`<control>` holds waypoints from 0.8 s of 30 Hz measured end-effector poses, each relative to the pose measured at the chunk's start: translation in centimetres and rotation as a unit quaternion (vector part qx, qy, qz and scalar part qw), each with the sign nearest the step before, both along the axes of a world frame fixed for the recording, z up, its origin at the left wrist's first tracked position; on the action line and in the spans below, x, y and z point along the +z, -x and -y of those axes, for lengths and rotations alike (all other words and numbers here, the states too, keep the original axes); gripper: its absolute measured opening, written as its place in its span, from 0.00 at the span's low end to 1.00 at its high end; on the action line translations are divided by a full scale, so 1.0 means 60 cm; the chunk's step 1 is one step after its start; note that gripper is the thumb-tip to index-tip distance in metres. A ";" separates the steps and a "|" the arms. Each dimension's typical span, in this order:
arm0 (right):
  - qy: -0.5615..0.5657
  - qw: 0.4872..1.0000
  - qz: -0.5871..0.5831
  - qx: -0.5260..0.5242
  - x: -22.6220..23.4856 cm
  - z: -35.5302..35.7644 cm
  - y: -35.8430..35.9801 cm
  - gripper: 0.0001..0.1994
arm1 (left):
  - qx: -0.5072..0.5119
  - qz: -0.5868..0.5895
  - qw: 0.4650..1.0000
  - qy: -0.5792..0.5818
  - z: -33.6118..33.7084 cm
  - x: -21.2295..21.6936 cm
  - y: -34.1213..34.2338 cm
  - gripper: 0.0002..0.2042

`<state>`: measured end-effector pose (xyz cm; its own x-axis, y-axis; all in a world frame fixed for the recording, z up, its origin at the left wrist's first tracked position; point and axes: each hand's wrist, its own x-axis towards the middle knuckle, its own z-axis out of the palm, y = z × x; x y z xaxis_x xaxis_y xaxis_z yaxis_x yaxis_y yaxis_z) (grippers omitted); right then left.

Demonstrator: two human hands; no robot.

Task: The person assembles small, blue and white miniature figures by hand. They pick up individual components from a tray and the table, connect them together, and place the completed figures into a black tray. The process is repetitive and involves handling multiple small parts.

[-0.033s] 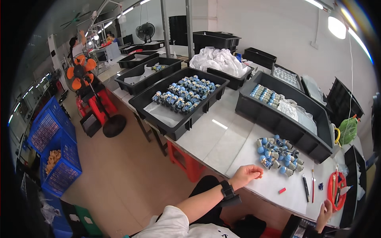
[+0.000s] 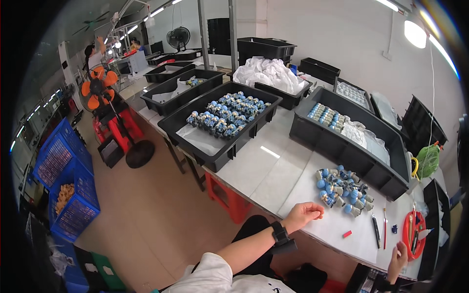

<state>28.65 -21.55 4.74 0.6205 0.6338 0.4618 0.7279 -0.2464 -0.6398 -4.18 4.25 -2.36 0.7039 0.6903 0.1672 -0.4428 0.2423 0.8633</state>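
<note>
And at lower centre, the left hand (image 2: 305, 215) is at the edge of the desk (image 2: 293, 193), fingers curled, whether meeting I can't tell; blue-headed figurines (image 2: 353, 194) lie heaped just beyond, right of centre. Down at lower right, the right hand (image 2: 397, 261), fingers apart, is beside the red tray (image 2: 405, 238).

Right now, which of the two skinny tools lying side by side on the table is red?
The thin tool on the right, nearer the red basket; the black tool on its left is thicker.
</note>
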 end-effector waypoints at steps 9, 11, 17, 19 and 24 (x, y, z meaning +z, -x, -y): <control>0.069 0.972 0.106 0.198 0.073 -0.208 0.216 0.12 | 0.019 -0.035 0.999 0.016 -0.003 0.009 0.014 0.08; 0.139 0.947 0.145 0.249 0.092 -0.236 0.239 0.13 | 0.023 -0.033 0.999 0.023 0.001 0.017 0.017 0.08; 0.206 0.926 0.188 0.253 0.098 -0.321 0.256 0.17 | 0.014 -0.042 0.999 0.029 0.006 0.032 0.004 0.09; 0.116 0.931 0.225 0.263 0.059 -0.356 0.238 0.17 | 0.008 -0.038 0.999 0.031 0.005 0.031 0.004 0.09; 0.154 0.927 0.266 0.216 0.028 -0.409 0.250 0.17 | 0.007 -0.029 0.999 0.032 0.003 0.027 0.010 0.09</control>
